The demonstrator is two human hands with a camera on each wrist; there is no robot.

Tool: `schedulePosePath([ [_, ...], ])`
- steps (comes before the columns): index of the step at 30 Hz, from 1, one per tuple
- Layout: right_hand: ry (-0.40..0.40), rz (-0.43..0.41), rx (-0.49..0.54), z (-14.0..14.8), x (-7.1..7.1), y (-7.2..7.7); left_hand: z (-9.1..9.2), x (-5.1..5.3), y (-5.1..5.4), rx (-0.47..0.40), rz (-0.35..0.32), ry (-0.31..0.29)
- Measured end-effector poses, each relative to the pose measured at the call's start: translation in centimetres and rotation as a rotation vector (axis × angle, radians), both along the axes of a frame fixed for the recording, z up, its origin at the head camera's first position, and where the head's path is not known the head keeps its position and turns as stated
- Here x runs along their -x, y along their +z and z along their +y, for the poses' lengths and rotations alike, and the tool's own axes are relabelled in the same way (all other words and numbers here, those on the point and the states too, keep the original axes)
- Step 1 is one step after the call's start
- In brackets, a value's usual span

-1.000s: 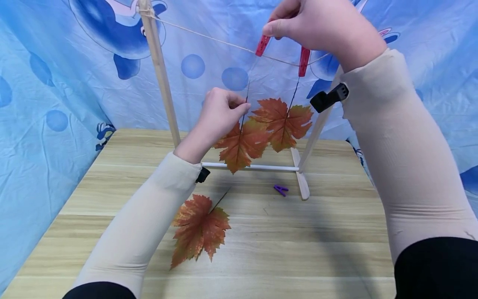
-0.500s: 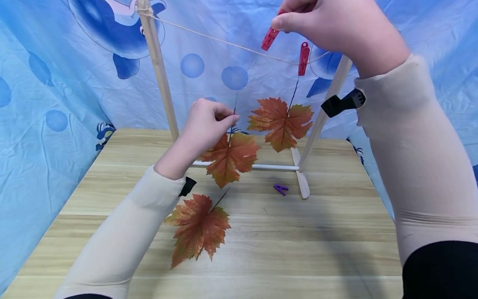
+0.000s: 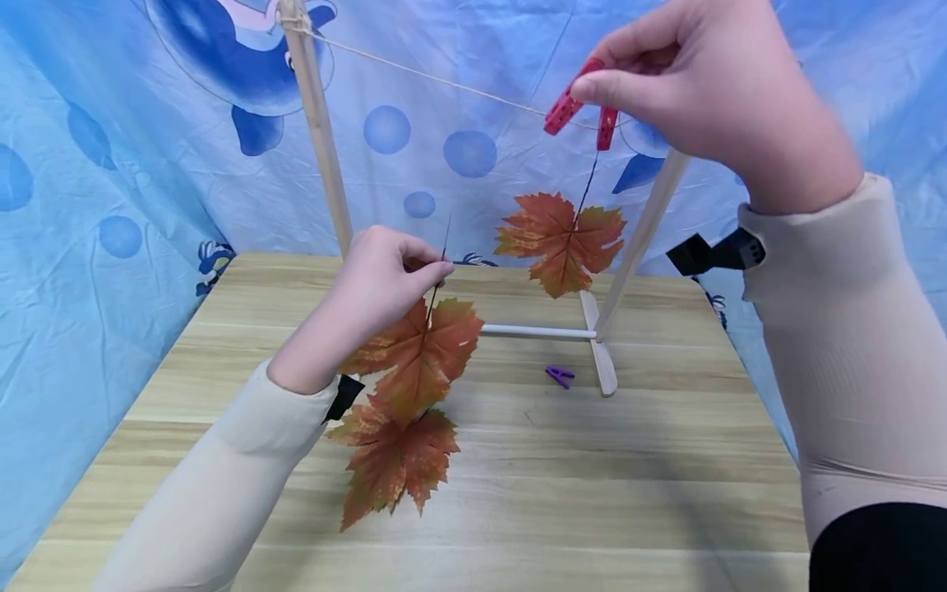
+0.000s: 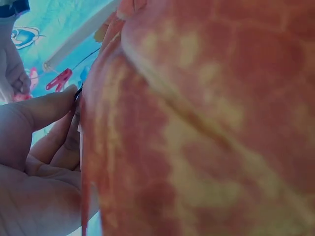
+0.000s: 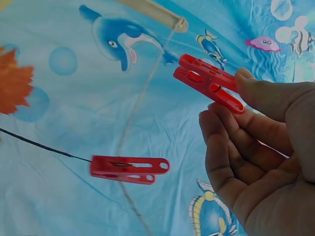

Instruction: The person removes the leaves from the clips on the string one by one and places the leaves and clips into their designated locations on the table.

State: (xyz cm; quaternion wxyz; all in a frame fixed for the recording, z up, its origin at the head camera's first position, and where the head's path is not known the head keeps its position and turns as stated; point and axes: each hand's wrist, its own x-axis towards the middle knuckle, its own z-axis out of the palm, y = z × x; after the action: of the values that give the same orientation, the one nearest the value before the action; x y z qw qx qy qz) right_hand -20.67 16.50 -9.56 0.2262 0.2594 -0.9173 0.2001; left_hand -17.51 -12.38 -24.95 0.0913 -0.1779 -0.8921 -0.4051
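My left hand point(image 3: 388, 279) pinches the dark stem of an orange-red artificial maple leaf point(image 3: 436, 349), which hangs below the fingers and fills much of the left wrist view. My right hand point(image 3: 710, 99) pinches a red clothespin point(image 5: 206, 83) between thumb and fingers; the right wrist view shows it off the string. Another red clothespin point(image 5: 128, 168) is clipped on the string point(image 3: 444, 82), gripping the stem of a second maple leaf point(image 3: 562, 242). A third leaf point(image 3: 399, 464) lies on the table, partly covered in view by the held one.
A wooden frame with a left post point(image 3: 318, 123), a right post point(image 3: 644, 234) and a white crossbar point(image 3: 540, 331) stands on the table point(image 3: 592, 493). A purple clothespin point(image 3: 560, 376) lies near its right foot point(image 3: 602, 366). A blue cartoon curtain point(image 3: 126, 164) hangs behind.
The right hand has taken its red clothespin off the string and moved right and down. The left hand has drawn its leaf down and left, over the leaf on the table.
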Motion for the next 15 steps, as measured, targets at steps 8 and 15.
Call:
schedulePosePath([
  [8,0.108,-0.085,0.085,1.2,-2.2,-2.8,-1.4,-0.8,-1.6,0.049,-0.104,-0.009],
  [15,0.171,-0.219,0.1,1.6,-3.6,-5.9,-1.9,-1.2,-3.1,0.075,-0.141,0.004],
])
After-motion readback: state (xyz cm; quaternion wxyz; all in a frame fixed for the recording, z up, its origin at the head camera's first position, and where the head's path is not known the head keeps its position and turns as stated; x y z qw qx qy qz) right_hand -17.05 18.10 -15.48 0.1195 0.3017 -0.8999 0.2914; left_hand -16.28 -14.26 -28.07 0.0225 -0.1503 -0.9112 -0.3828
